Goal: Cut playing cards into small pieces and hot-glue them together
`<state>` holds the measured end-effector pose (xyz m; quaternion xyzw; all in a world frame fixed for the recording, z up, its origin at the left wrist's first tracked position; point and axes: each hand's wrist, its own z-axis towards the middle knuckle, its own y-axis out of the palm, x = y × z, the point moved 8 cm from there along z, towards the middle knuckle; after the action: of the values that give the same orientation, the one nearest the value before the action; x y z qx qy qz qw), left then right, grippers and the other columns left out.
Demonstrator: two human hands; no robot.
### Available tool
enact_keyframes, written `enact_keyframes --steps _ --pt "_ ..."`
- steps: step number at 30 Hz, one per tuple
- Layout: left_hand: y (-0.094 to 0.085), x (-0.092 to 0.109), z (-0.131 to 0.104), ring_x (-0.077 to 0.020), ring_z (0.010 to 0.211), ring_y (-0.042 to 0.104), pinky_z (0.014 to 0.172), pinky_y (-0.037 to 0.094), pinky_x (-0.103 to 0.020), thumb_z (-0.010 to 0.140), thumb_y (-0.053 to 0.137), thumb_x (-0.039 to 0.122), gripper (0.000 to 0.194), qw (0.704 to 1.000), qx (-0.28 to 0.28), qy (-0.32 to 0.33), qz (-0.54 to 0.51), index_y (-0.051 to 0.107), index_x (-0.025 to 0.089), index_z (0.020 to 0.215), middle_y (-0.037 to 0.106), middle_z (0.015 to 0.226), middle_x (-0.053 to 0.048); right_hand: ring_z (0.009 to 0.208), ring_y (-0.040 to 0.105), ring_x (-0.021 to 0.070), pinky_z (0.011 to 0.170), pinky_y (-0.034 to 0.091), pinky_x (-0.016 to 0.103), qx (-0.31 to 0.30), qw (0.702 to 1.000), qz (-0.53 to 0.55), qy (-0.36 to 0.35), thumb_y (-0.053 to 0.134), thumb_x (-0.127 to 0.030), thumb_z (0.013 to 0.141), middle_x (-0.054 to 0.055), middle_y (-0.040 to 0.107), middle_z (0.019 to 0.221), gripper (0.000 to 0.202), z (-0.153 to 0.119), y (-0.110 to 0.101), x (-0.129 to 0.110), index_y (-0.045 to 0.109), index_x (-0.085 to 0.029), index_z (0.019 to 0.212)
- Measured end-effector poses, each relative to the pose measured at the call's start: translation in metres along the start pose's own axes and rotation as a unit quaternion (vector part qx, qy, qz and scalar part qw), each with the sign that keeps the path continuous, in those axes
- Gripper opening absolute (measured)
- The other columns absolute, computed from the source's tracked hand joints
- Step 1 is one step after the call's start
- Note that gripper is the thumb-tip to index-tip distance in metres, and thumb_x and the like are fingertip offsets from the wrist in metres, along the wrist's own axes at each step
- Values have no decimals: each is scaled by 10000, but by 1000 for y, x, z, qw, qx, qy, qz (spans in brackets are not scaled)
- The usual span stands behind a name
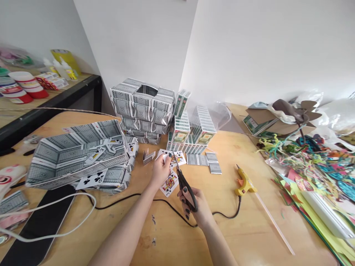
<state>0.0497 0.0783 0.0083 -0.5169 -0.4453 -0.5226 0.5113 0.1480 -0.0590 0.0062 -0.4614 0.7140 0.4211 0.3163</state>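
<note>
My left hand (161, 169) is closed in a pinch on a playing card, only partly visible at its fingertips. In my right hand (195, 203) are black-handled scissors (183, 183), their blades pointing up beside the left fingertips. Face-up playing cards (169, 183) lie under and around my hands. Several cards lie back up (213, 163) on the table to the right. A small folded card (149, 156) stands left of my left hand. An open box made of cards (50, 157) rests tilted at the left, with cut card pieces (95, 154) inside.
Card-built boxes (141, 103) are stacked at the back, beside boxed card decks (180, 135). A yellow glue gun (244, 183) with a glue stick lies right, its black cord (166, 201) crossing the table. Coloured scraps (318, 159) fill the far right; a white cable (93, 207) loops left.
</note>
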Motion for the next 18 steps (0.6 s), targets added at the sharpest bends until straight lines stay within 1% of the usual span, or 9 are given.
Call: enact_keyframes --steps 3,6,9,11,13,15,17,18 --pt "-1 2 1 -77 461 382 443 293 -185 779 476 326 255 1000 3 12 6 407 175 586 397 509 49 308 340 35 273 299 182 8 1000 -15 -3 665 -514 640 -59 420 492 407 1 -1 2 569 -119 668" --pt "-2 2 1 -80 477 378 451 292 -186 775 482 331 261 1000 6 19 9 406 175 580 397 516 47 309 395 56 285 299 188 0 999 -33 -12 632 -532 667 -42 458 479 424 0 0 0 582 -112 681" --pt "-1 2 0 -75 451 375 434 287 -186 778 481 337 272 1000 2 14 2 395 178 575 384 500 53 318 440 72 307 297 193 -13 999 -47 -18 601 -549 690 -27 488 484 445 -1 2 -2 588 -104 694" --pt "1 2 -1 -71 417 378 412 283 -187 783 478 344 268 1000 -6 6 -8 399 181 586 380 485 59 314 444 75 308 296 195 -6 999 -49 -14 597 -554 689 -27 491 487 448 -1 0 -2 583 -106 691" --pt "3 3 -2 -67 384 376 388 281 -188 788 476 359 270 1000 -20 1 -19 400 184 598 367 466 67 309 439 78 308 302 201 9 998 -54 -12 591 -558 690 -33 481 480 446 -1 -4 -1 573 -112 685" --pt "5 4 -2 -63 360 372 365 282 -187 787 482 384 282 999 -33 -7 -38 397 187 604 358 460 73 304 435 88 310 309 212 31 996 -83 -10 584 -562 688 -35 476 467 436 -1 -11 -1 557 -127 673" --pt "6 3 -2 -55 342 365 348 287 -187 781 489 415 296 997 -41 -25 -66 399 188 613 369 474 76 309 435 101 322 303 223 73 984 -163 -15 592 -543 681 -31 478 452 397 -3 -26 -3 532 -154 632" --pt "6 2 -3 -53 337 367 344 294 -187 779 490 428 298 995 -43 -37 -79 407 188 622 384 485 75 322 437 107 336 299 229 104 969 -223 -28 601 -519 677 -28 476 446 370 -5 -36 -7 517 -168 597"
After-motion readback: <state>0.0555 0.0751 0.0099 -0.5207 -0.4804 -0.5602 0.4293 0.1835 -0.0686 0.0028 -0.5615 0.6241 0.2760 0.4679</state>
